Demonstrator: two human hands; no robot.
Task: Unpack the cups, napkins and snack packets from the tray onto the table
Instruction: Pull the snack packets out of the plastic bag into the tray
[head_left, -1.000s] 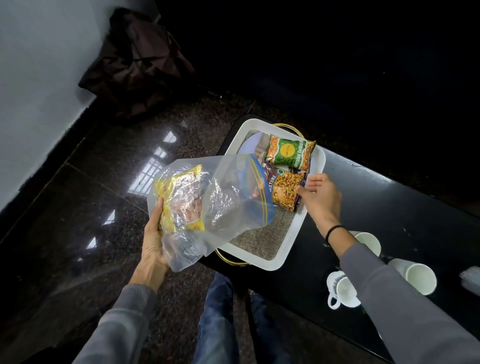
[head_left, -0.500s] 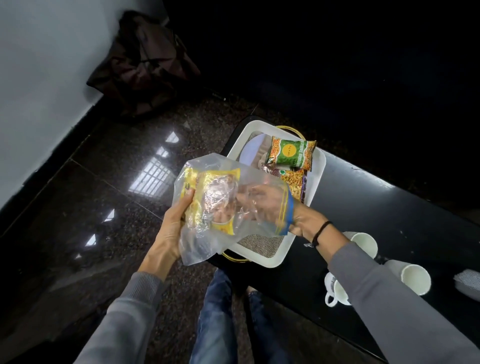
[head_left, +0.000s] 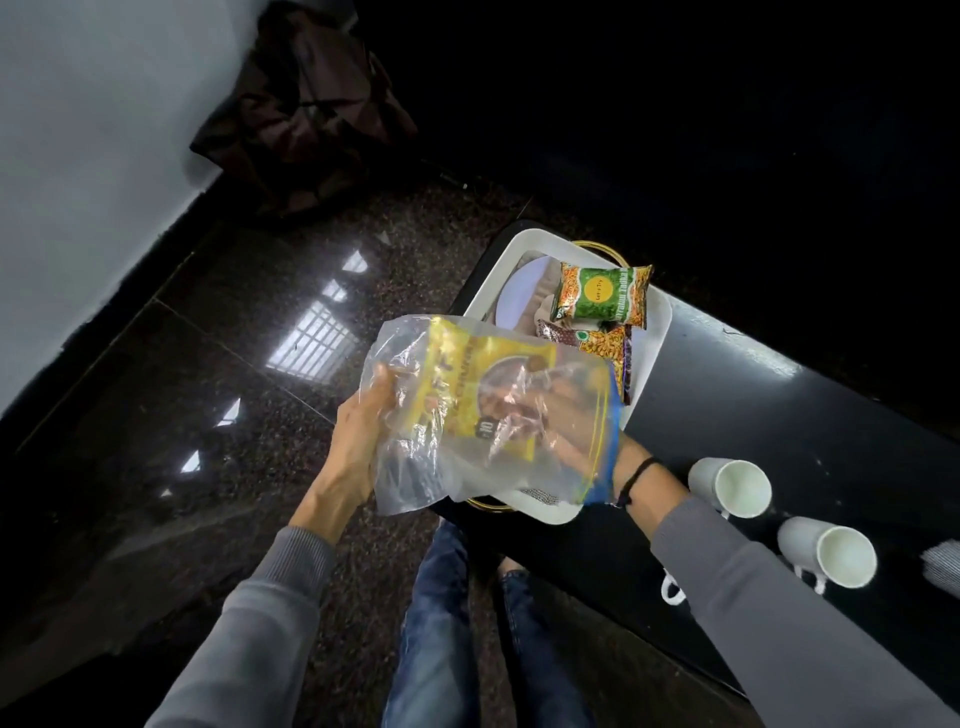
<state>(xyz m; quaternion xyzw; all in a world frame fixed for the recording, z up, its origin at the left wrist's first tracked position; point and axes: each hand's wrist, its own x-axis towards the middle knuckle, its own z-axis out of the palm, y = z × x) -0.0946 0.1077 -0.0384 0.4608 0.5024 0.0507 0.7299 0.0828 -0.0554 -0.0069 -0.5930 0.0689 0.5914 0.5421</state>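
Hands mid-frame, over near end of tray. Left hand (head_left: 363, 431) clamps bag (head_left: 415, 478) from outside. Right hand (head_left: 561, 421) deep inside bag through blue-zip mouth, at yellow packet (head_left: 467, 384); grip blurred by crinkled plastic, cannot tell. Cups (head_left: 732, 486) on table (head_left: 779, 415), lower right. Beyond, tray (head_left: 660, 322) holds green packet (head_left: 602, 293), brown packet (head_left: 602, 343). Step: emptying bag. Next, likely: pinch yellow packet, draw out while left anchors bag, set on table.
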